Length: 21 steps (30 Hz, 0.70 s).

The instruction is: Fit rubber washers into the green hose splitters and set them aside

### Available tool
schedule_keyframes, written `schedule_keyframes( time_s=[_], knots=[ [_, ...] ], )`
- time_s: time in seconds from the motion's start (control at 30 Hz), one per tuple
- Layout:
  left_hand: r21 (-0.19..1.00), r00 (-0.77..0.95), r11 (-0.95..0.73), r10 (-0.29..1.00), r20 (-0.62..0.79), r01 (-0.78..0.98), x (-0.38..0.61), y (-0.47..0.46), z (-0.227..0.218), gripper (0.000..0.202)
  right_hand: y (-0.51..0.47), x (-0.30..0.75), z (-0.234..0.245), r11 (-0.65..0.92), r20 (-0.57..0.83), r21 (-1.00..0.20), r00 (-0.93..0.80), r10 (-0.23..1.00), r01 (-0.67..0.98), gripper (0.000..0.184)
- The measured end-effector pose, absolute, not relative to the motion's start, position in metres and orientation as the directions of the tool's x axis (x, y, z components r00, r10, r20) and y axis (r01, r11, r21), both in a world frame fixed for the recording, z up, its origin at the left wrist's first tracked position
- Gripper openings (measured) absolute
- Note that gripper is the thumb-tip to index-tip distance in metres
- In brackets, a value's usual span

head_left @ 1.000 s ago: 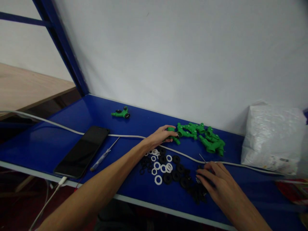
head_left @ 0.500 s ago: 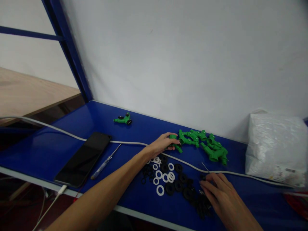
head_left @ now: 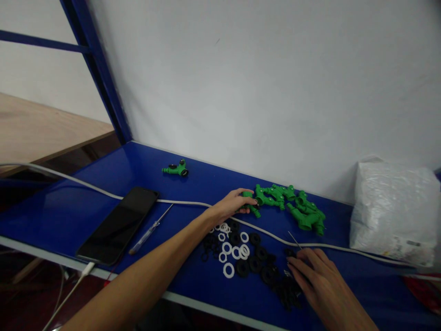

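Note:
In the head view my left hand [head_left: 236, 202] is closed around a green Y-shaped hose connector [head_left: 254, 210], most of it covered by my fingers. Right beside it lie several more green hose connectors [head_left: 272, 196]. My right hand [head_left: 319, 271] pinches a tool with a thin metal shaft [head_left: 294, 240] that points up and left; its handle is hidden in the fingers. A pile of small black parts [head_left: 287, 292] sits by those fingertips. Between the two hands, white rings [head_left: 228, 270] and black rings [head_left: 255, 265] are scattered on the blue table [head_left: 193, 280].
A white cable [head_left: 188, 203] crosses the table. To the left lie a black phone [head_left: 119, 225], a screwdriver with a clear handle [head_left: 146, 236] and one green connector with black fittings [head_left: 177, 169]. A plastic-wrapped package [head_left: 394, 211] stands at the right, against the wall.
The whole view has shifted very slightly. Both hands keep their places and grips, with the right one barely moved.

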State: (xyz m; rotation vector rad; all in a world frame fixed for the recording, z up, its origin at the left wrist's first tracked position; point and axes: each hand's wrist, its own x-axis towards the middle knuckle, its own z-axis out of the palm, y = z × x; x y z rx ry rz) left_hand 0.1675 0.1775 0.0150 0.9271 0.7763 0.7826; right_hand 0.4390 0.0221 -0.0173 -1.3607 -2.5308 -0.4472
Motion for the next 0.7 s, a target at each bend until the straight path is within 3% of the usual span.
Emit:
schedule_keyframes(
  time_s=[0.23, 0.53, 0.63, 0.7],
  knots=[
    [0.896, 0.485, 0.387, 0.840, -0.244, -0.219, 0.166, 0.175, 0.019, 0.051, 0.016, 0.415, -0.004, 0.452, 0.360, 0.157, -0.478, 0.802, 0.878, 0.036],
    [0.906, 0.490, 0.377, 0.837, -0.243, -0.195, 0.167, 0.177, 0.017, 0.049, 0.026, 0.408, 0.001, 0.476, 0.442, 0.190, -0.508, 0.739, 0.859, 0.038],
    [0.904, 0.497, 0.371, 0.838, -0.227, -0.212, 0.169, 0.180, 0.016, 0.032, 0.027, 0.403, 0.005, 0.508, 0.478, 0.135, -0.505, 0.719, 0.851, 0.034],
    [0.892, 0.508, 0.385, 0.831, -0.225, -0.235, 0.170, 0.181, 0.015, 0.026, 0.029, 0.396, 0.013, 0.542, 0.502, 0.021, -0.478, 0.721, 0.840, 0.027]
  ],
)
